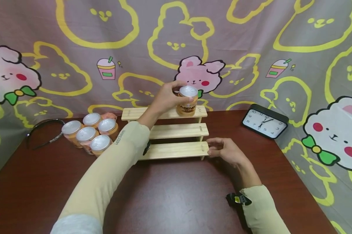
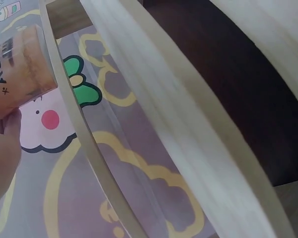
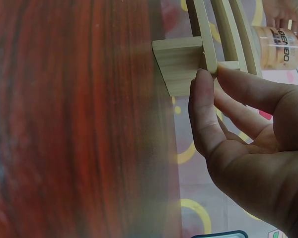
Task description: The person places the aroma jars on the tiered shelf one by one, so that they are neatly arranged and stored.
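My left hand (image 1: pixel 166 98) grips an orange-labelled can (image 1: pixel 186 110) with a silver top, thumb and fingers around its sides. The can is upright, its base right at the top board near the right end of a three-step wooden rack (image 1: pixel 176 131). In the left wrist view, the can (image 2: pixel 22 69) shows at the left edge with dark lettering. My right hand (image 1: pixel 229 151) is at the right end of the lowest board. The right wrist view shows its thumb and a finger (image 3: pixel 204 99) pinching that board's corner.
Several similar cans (image 1: pixel 87 134) stand grouped on the dark wooden table (image 1: pixel 170 195), left of the rack. A black headband-like loop (image 1: pixel 44 122) lies beyond them. To the right stands a black-framed clock (image 1: pixel 265 122). A patterned cloth (image 1: pixel 240 29) hangs behind the table.
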Available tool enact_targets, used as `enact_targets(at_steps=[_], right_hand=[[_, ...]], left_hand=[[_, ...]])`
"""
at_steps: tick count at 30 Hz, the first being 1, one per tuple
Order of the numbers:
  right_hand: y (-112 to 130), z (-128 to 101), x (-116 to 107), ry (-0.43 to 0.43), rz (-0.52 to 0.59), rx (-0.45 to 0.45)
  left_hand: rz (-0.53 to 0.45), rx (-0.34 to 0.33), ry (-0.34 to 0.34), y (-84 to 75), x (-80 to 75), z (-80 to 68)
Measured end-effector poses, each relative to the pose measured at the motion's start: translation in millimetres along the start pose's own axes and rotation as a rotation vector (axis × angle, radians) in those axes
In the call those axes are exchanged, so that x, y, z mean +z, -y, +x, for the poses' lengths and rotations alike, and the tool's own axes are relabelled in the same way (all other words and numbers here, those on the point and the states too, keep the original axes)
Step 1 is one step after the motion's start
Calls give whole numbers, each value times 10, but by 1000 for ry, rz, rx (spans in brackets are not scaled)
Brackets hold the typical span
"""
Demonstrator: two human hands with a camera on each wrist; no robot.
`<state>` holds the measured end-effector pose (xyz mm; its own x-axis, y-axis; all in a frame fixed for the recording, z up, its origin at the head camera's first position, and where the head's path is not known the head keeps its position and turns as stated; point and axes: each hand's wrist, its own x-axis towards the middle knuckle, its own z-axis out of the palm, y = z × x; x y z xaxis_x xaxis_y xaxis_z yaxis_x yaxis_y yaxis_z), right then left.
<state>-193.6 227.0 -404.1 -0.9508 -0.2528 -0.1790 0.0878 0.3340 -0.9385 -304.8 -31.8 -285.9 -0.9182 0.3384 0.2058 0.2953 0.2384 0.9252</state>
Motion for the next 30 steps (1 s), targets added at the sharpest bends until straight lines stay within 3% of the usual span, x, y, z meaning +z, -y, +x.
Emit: enact_targets(at_steps=[11,21,30], right_hand=[[28,-14,-10,1,-26,0],[10,-33,-1,11,-8,3],[1,-4,0,-1,-9,1]], left_hand=[[-55,12,-24,6,48,29],[-31,28,-50,24,105,-21],[-77,95,-65,122,3,-146]])
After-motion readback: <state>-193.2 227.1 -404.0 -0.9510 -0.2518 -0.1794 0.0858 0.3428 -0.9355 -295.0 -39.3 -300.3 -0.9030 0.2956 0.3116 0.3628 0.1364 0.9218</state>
